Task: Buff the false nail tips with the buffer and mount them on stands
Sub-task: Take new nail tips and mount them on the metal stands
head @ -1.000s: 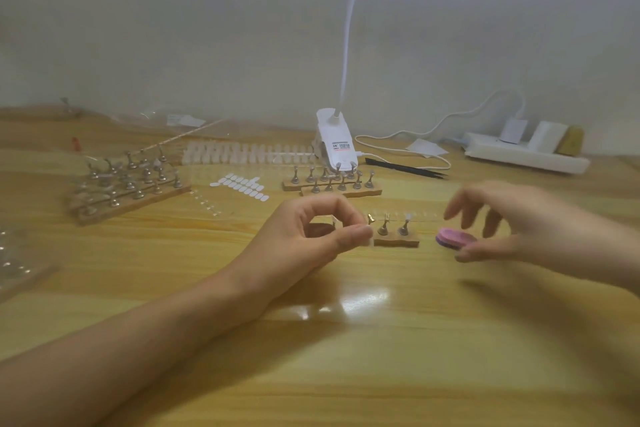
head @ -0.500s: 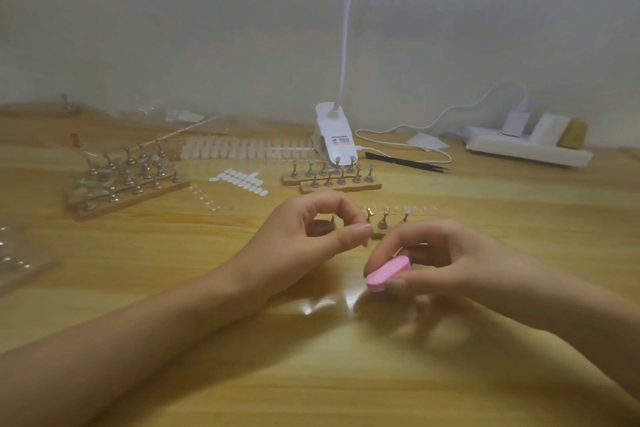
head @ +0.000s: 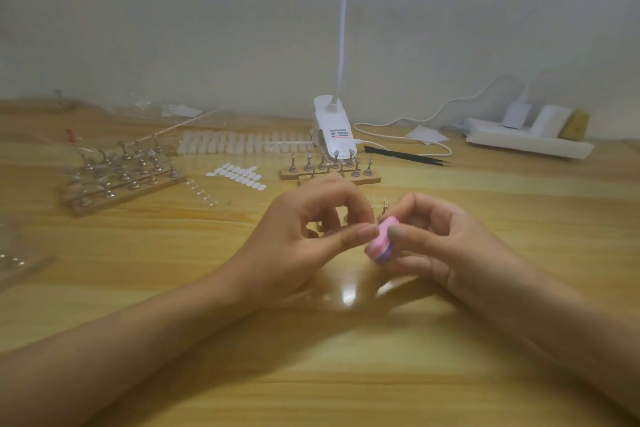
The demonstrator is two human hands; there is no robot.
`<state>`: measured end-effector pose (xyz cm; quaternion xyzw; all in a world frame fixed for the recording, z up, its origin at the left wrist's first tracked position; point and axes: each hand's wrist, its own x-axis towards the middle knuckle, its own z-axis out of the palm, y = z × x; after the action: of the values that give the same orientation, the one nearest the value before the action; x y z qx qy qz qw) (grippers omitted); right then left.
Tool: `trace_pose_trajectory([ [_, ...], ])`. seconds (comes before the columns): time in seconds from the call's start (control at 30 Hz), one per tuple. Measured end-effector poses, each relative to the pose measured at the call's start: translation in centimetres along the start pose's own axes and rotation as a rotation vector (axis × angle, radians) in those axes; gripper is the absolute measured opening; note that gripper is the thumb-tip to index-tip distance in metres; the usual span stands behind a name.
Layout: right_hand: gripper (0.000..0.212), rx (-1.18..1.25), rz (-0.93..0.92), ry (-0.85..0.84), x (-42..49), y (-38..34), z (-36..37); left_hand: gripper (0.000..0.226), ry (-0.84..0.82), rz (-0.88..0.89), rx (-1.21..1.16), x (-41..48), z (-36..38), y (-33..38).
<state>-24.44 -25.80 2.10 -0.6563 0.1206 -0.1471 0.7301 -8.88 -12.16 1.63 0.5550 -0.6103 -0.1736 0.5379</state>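
Note:
My right hand point(head: 446, 246) grips a small pink and purple buffer point(head: 380, 244) between thumb and fingers. My left hand point(head: 311, 232) pinches thumb against forefinger right beside the buffer; a nail tip held there is too small and clear to make out. Behind both hands a small wooden stand with metal pegs point(head: 346, 220) is mostly hidden. Another wooden stand point(head: 332, 177) with several empty metal pegs sits further back. A row of clear false nail tips point(head: 242, 146) lies behind it.
A larger group of peg stands point(head: 121, 177) sits at the left. White oval adhesive tabs point(head: 239, 175) lie mid-table. A white clip lamp point(head: 334, 135), black tweezers point(head: 405, 156) and a power strip point(head: 526, 140) are at the back. A clear tray point(head: 17, 260) is at the left edge.
My right hand picked the pink buffer off the table at the right and brought it left, up against my left hand's pinched fingertips. My left hand stayed in place.

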Motion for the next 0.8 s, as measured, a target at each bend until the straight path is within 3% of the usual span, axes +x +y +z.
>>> trace_pose_trajectory([
  [0.07, 0.024, 0.013, -0.015, 0.048, -0.1, -0.1, 0.1, 0.010, 0.029, -0.003, -0.009, -0.1, 0.0, 0.1],
  [0.17, 0.019, 0.025, -0.006, -0.058, -0.4, 0.2, 0.8, 0.013, 0.030, 0.044, 0.018, -0.2, 0.2, 0.3],
  [0.3, 0.012, 0.098, -0.030, 0.056, -0.5, 0.7, 0.9, 0.013, 0.040, 0.071, 0.057, -0.2, 0.2, 0.5],
  [0.37, 0.010, 0.078, -0.028, 0.009, -0.6, 0.7, 0.9, 0.013, 0.062, 0.082, 0.075, -0.2, 0.3, 0.6],
  [0.43, 0.012, 0.040, -0.026, -0.040, -0.6, 0.7, 1.0, 0.015, 0.064, 0.092, 0.086, -0.3, 0.5, 0.6],
  [0.7, 0.023, 0.116, -0.061, 0.055, -0.6, 1.1, 0.5, 0.015, 0.055, 0.082, 0.061, -0.3, 0.3, 0.4],
  [0.8, 0.016, 0.068, -0.059, -0.036, -0.7, 1.2, 0.9, 0.014, 0.068, 0.057, 0.051, -0.2, 0.3, 0.3],
])
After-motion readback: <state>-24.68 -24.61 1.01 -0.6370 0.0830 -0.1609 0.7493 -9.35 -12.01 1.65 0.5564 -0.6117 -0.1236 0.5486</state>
